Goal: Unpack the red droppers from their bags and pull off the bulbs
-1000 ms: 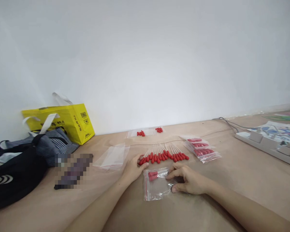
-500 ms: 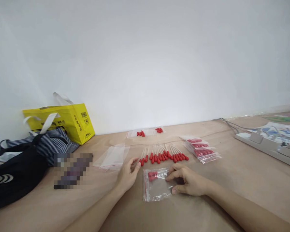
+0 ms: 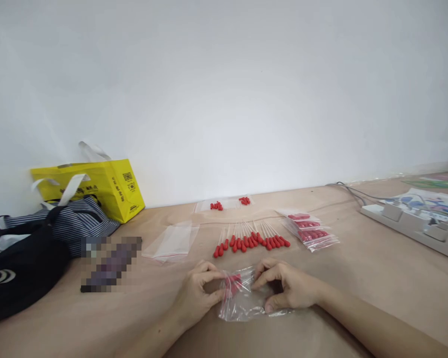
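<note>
A clear zip-lock bag (image 3: 246, 306) with a red stripe along its left edge lies in front of me, with a few red dropper bulbs (image 3: 234, 282) showing in it. My left hand (image 3: 201, 293) is closed, its fingers and thumb pinching the bag's striped edge beside the bulbs. At the bag's right side, my right hand (image 3: 287, 286) grips the plastic with curled fingers and thumb. Just beyond the bag, a row of droppers (image 3: 252, 241) with red bulbs and thin pale stems lies fanned out, bulbs toward me.
Filled bags of droppers (image 3: 313, 233) overlap at right. Flat unfilled bags (image 3: 175, 241) lie at left, and more droppers (image 3: 216, 205) rest on plastic near the wall. A yellow bag (image 3: 125, 191), a black bag (image 3: 22, 273) and a blurred item (image 3: 112, 266) stand left; a power strip (image 3: 406, 223) right.
My left hand has moved from the left end of the dropper row down to the bag's striped edge and taken hold. The bag is now creased and slightly shifted; my right hand stays at its right side.
</note>
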`<state>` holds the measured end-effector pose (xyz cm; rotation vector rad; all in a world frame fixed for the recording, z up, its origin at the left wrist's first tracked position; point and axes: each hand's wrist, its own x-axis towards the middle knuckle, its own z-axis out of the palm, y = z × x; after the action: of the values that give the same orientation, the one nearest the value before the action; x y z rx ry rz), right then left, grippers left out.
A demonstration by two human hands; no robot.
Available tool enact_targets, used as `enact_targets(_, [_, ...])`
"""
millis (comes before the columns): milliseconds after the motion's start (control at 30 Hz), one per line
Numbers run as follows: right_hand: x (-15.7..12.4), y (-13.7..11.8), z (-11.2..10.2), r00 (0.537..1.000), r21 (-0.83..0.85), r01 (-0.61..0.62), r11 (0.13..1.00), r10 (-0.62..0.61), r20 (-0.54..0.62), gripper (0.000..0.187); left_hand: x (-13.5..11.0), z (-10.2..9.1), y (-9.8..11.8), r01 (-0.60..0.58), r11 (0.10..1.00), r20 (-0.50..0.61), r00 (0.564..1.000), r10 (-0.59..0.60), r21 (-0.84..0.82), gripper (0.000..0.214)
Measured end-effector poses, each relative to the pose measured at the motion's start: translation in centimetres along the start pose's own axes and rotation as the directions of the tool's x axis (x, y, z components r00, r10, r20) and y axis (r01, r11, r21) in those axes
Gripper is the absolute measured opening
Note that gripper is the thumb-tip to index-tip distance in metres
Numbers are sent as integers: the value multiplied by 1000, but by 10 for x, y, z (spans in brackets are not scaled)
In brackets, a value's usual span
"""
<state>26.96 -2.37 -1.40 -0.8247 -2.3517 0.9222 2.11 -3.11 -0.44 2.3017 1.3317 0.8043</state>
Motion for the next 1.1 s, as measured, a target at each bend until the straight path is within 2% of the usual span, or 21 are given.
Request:
enact_targets(100, [0,-3,0,997,-101,-19,995,12,-76,56,0,1,-2,-23,999,8,1000,23,31,22])
enact_targets(200, [-1,-5,-1,998,-173,-50,984,42,-50,63,0,1,0,-83,995,68,995,79,57,21])
enact_targets(400, [0,-5,-2,997,-121,52,991,-45,59,66,4,5,6,-84,996,107,991,79,43,16])
enact_targets(533, [1,-2,-1,997,-75,33,997,-28,66,67,6,6,8,-44,998,80,996,41,39,14])
enact_targets(600, [1,-1,-1,998,-62,13,998,-10,61,66,6,2,10,-33,997,96,995,26,71,14])
enact_targets(833, [0,-1,-2,1000,-44,6,999,-5,25,59,-3,-26,20,0,990,263,964,-38,144,5])
enact_targets(967, [0,0,2,1000,-76,19,997,-19,9,55,-4,-22,21,-37,985,231,973,-2,167,6])
enact_targets(1100, [0,2,4,1000,-113,23,993,-22,5,52,-5,-10,20,24,989,159,986,-47,144,7])
